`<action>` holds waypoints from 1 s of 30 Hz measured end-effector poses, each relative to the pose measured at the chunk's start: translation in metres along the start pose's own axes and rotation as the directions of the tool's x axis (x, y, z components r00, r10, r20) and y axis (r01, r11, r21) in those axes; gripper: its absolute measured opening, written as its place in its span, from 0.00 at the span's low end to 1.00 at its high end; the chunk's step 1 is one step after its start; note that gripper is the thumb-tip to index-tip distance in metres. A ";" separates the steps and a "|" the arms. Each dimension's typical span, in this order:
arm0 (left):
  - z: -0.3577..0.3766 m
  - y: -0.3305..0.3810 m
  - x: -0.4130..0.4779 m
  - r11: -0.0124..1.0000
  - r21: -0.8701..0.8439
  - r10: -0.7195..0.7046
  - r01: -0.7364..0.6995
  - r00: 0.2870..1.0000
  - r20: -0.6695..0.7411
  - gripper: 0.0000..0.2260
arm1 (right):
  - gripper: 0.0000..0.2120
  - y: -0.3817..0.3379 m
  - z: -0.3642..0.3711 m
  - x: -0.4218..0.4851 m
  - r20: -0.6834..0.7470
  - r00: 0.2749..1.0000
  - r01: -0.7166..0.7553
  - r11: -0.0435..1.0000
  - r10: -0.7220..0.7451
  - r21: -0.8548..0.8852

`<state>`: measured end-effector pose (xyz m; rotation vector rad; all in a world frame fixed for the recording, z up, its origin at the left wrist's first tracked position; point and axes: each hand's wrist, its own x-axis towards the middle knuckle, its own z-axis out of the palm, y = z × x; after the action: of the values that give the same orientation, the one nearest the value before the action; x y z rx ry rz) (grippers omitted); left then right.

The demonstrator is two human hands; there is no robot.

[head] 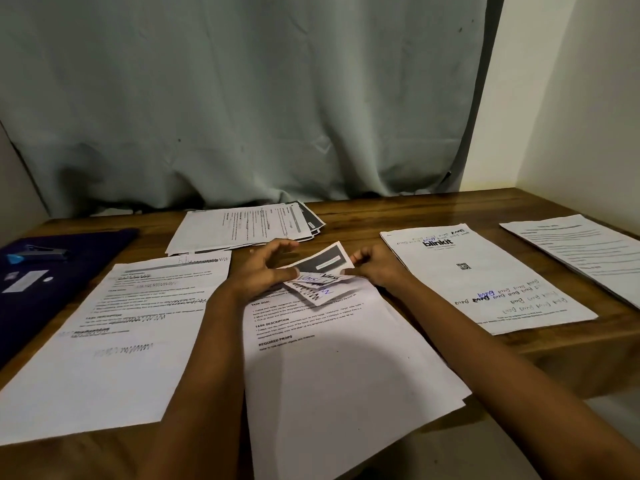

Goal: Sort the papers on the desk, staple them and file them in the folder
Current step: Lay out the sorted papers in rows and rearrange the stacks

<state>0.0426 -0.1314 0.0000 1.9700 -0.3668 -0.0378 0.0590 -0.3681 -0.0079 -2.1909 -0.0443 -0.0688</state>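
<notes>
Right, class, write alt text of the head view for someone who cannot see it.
The left hand and right hand hold fanned small paper slips over a printed sheet on a wooden desk. Other paper piles lie around; a stapler rests on a dark blue folder.

Your view is dim; a soft shadow crosses the middle sheet (346,393), the far table (433,209) gleams faintly, edges bow.

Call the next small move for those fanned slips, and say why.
Probably square up the small slips, which both the left hand and right hand hold splayed at different angles above the centre sheet. They look too uneven to staple, and the stapler lies apart on the dark folder.
</notes>
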 end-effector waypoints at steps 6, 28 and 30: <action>-0.003 -0.002 -0.001 1.000 0.014 -0.001 0.001 1.000 -0.016 0.24 | 0.06 0.005 0.000 -0.007 -0.121 0.992 0.050 0.985 -0.030 0.163; 0.002 -0.010 0.011 1.000 0.017 -0.019 0.022 0.985 -0.170 0.29 | 0.12 -0.002 -0.029 0.002 -0.131 0.990 -0.019 0.959 0.058 0.282; 0.004 -0.009 0.011 0.999 -0.019 -0.029 0.027 0.990 -0.139 0.28 | 0.13 -0.007 -0.039 0.004 -0.229 0.973 0.052 0.967 0.007 0.251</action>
<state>0.0546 -0.1347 -0.0080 1.9484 -0.2463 0.0784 0.0610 -0.3961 0.0207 -1.9122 0.0499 -0.3114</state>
